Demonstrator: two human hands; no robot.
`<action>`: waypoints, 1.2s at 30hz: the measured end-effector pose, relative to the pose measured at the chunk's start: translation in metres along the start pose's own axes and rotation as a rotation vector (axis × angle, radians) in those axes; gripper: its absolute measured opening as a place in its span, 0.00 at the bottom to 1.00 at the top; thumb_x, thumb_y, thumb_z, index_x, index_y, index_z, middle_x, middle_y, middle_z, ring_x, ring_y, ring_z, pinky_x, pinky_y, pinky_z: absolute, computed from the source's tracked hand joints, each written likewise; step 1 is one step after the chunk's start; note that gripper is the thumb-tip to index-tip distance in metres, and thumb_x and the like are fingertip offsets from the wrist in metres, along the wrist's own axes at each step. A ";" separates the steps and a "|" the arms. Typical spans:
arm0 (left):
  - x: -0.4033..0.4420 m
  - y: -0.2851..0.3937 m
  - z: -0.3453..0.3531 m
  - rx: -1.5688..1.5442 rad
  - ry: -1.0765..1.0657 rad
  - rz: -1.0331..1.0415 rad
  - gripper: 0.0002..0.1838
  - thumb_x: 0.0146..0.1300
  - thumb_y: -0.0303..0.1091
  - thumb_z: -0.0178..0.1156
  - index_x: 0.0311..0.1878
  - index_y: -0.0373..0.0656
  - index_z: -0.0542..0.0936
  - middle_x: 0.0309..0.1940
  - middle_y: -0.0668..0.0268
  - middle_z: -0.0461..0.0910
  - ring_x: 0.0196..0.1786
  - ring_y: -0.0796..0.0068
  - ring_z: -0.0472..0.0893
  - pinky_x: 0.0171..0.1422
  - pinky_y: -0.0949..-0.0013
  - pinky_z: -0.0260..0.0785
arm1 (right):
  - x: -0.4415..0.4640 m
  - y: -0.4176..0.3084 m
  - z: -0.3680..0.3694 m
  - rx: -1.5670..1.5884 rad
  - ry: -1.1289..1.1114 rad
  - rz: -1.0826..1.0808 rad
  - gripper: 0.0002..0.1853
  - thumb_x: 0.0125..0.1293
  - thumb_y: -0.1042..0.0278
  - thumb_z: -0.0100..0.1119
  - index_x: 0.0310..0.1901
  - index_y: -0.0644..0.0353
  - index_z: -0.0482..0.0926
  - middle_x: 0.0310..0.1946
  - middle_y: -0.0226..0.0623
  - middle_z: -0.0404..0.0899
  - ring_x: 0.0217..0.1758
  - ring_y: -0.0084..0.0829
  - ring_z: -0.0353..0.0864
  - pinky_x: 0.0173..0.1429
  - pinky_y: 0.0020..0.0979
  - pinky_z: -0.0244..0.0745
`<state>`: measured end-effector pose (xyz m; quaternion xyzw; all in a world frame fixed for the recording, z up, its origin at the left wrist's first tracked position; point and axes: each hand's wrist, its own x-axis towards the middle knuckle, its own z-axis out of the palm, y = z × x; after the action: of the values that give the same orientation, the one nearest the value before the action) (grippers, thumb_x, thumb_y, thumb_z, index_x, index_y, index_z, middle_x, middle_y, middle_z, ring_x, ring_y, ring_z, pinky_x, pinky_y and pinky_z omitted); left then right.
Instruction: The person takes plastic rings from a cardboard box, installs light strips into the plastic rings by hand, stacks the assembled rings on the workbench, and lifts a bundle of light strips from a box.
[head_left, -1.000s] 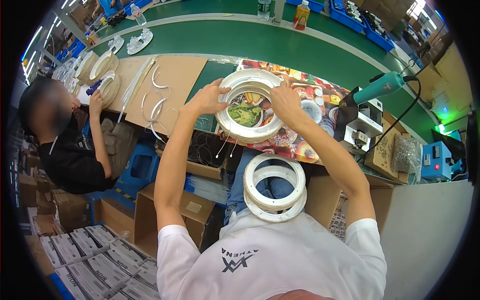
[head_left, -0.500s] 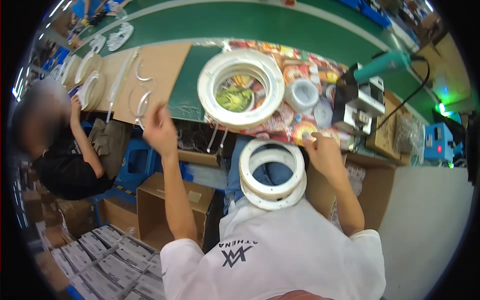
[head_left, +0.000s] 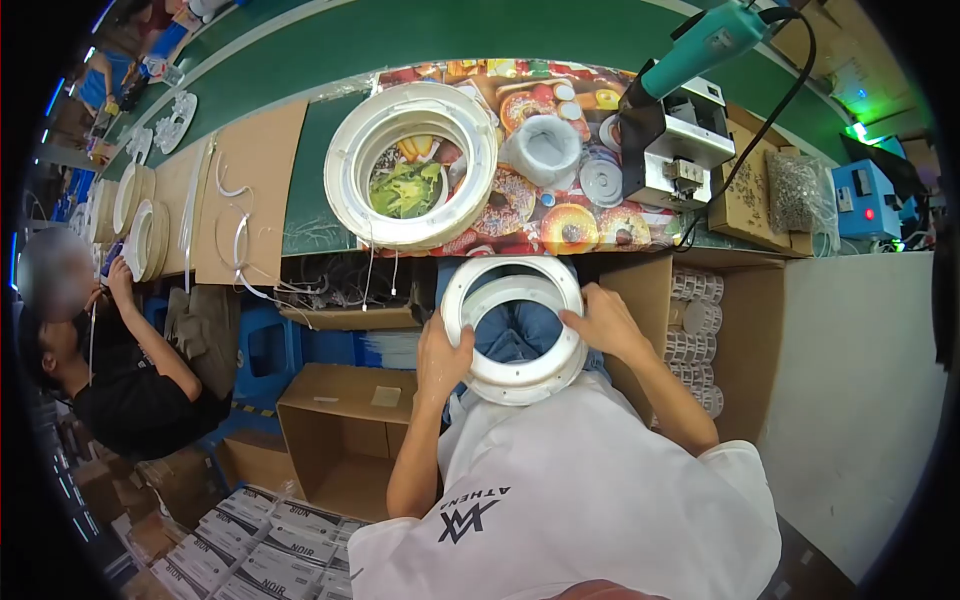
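Note:
A round white ring-shaped housing (head_left: 522, 385) rests on my lap, tilted, with jeans visible through its hole. My left hand (head_left: 443, 362) grips its left rim, thumb on the top face. On the opposite side, my right hand (head_left: 610, 322) holds the right rim with fingers closed around the edge. Just beyond, on the bench, sits a stack of similar white rings (head_left: 345, 165), with two thin cables hanging over the bench edge. Nothing else is in either hand.
A teal electric screwdriver (head_left: 705, 48) leans in a black-and-metal fixture beside a lined cup (head_left: 545, 150) and a tray of screws (head_left: 745, 190). Open cartons (head_left: 345, 395) stand below the bench on both sides. A co-worker (head_left: 130, 385) sits at left, near more rings.
Both hands have come in from the bench side and taken hold of the ring housing on my lap. The camera view has shifted, so the bench things appear farther left.

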<state>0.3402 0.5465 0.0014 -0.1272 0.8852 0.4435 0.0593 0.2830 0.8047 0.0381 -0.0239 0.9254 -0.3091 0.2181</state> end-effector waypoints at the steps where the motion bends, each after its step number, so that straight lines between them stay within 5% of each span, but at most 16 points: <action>1: -0.005 0.012 -0.012 -0.015 -0.061 -0.034 0.23 0.58 0.35 0.58 0.54 0.31 0.72 0.44 0.41 0.77 0.49 0.41 0.76 0.54 0.54 0.67 | -0.010 -0.014 -0.014 0.023 -0.065 0.054 0.20 0.55 0.61 0.65 0.37 0.74 0.74 0.30 0.57 0.79 0.34 0.50 0.82 0.39 0.40 0.75; 6: -0.017 0.037 -0.046 0.079 -0.095 -0.030 0.28 0.59 0.36 0.57 0.61 0.31 0.68 0.41 0.39 0.78 0.46 0.43 0.78 0.51 0.56 0.70 | -0.036 -0.028 -0.030 0.283 -0.199 0.045 0.22 0.58 0.64 0.63 0.46 0.76 0.71 0.27 0.49 0.82 0.24 0.34 0.82 0.32 0.34 0.76; 8: -0.020 0.064 -0.051 -0.054 -0.193 -0.171 0.30 0.60 0.36 0.58 0.63 0.31 0.66 0.34 0.46 0.80 0.38 0.54 0.82 0.42 0.62 0.72 | -0.038 -0.036 -0.023 0.371 -0.279 0.133 0.26 0.59 0.63 0.62 0.52 0.76 0.68 0.27 0.45 0.82 0.24 0.31 0.82 0.32 0.33 0.76; 10: -0.024 0.055 -0.039 -0.495 -0.216 -0.108 0.27 0.61 0.31 0.57 0.61 0.28 0.67 0.28 0.62 0.80 0.27 0.77 0.79 0.32 0.73 0.72 | -0.034 -0.024 -0.008 0.338 -0.156 0.003 0.27 0.61 0.61 0.60 0.55 0.74 0.69 0.30 0.44 0.82 0.28 0.31 0.82 0.35 0.31 0.76; 12: -0.028 0.062 -0.045 -0.808 -0.272 -0.299 0.20 0.64 0.29 0.55 0.58 0.29 0.70 0.31 0.63 0.80 0.26 0.78 0.78 0.31 0.74 0.72 | -0.034 -0.025 -0.011 0.351 -0.186 -0.105 0.27 0.64 0.57 0.57 0.55 0.74 0.70 0.33 0.49 0.82 0.35 0.37 0.83 0.42 0.36 0.76; 18: -0.038 0.124 -0.050 -1.371 -0.276 -0.385 0.18 0.68 0.29 0.52 0.57 0.31 0.67 0.36 0.59 0.81 0.29 0.77 0.79 0.31 0.74 0.72 | -0.053 -0.046 -0.047 0.513 -0.393 -0.376 0.23 0.68 0.56 0.50 0.56 0.66 0.72 0.32 0.41 0.81 0.32 0.29 0.79 0.41 0.30 0.74; 21: -0.055 0.170 -0.061 -1.237 -0.417 -0.223 0.21 0.68 0.31 0.53 0.61 0.32 0.64 0.35 0.61 0.80 0.30 0.79 0.79 0.31 0.75 0.72 | -0.077 -0.069 -0.091 0.708 -0.319 -0.495 0.20 0.70 0.60 0.47 0.54 0.68 0.72 0.29 0.39 0.80 0.30 0.23 0.78 0.38 0.25 0.72; 24: -0.053 0.211 -0.070 -1.099 -0.616 0.010 0.24 0.69 0.32 0.53 0.64 0.31 0.62 0.33 0.64 0.80 0.31 0.80 0.78 0.32 0.76 0.71 | -0.106 -0.077 -0.115 0.678 -0.142 -0.371 0.20 0.70 0.58 0.46 0.52 0.67 0.74 0.30 0.36 0.81 0.31 0.21 0.77 0.38 0.23 0.71; 26: -0.050 0.224 -0.067 -0.960 -0.574 0.155 0.25 0.67 0.33 0.55 0.64 0.31 0.63 0.32 0.65 0.79 0.29 0.82 0.75 0.30 0.78 0.69 | -0.120 -0.090 -0.113 0.792 0.053 -0.244 0.18 0.70 0.59 0.46 0.48 0.67 0.76 0.29 0.33 0.81 0.31 0.20 0.77 0.37 0.23 0.72; 28: -0.045 0.228 -0.066 -0.736 -0.382 0.573 0.23 0.65 0.32 0.58 0.61 0.32 0.68 0.30 0.64 0.78 0.26 0.83 0.73 0.27 0.78 0.66 | -0.127 -0.092 -0.116 1.087 0.388 -0.211 0.19 0.73 0.59 0.42 0.47 0.69 0.74 0.18 0.34 0.74 0.17 0.18 0.68 0.21 0.23 0.63; 30: -0.040 0.225 -0.071 -0.635 -0.208 0.683 0.21 0.61 0.28 0.59 0.58 0.33 0.72 0.30 0.64 0.78 0.24 0.84 0.71 0.26 0.78 0.64 | -0.114 -0.084 -0.126 1.574 -0.010 -0.651 0.17 0.70 0.63 0.40 0.43 0.72 0.71 0.07 0.25 0.57 0.08 0.18 0.51 0.15 0.24 0.48; 32: -0.029 0.210 -0.065 -0.574 0.177 0.705 0.17 0.56 0.24 0.58 0.51 0.33 0.77 0.31 0.64 0.78 0.22 0.83 0.69 0.26 0.79 0.62 | -0.090 -0.067 -0.132 1.818 -0.138 -0.874 0.15 0.71 0.63 0.39 0.39 0.69 0.69 0.07 0.22 0.56 0.08 0.17 0.50 0.15 0.22 0.45; 36: -0.012 0.186 -0.060 -0.593 0.103 0.434 0.23 0.64 0.31 0.53 0.60 0.29 0.67 0.47 0.55 0.75 0.39 0.76 0.73 0.42 0.75 0.67 | -0.051 -0.059 -0.122 2.299 -0.441 -1.046 0.05 0.65 0.72 0.48 0.31 0.60 0.66 0.07 0.23 0.56 0.07 0.15 0.50 0.14 0.21 0.41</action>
<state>0.3004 0.6073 0.1835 0.0294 0.7264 0.6760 -0.1202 0.2731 0.8348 0.1794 -0.2321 -0.0476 -0.9647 0.1145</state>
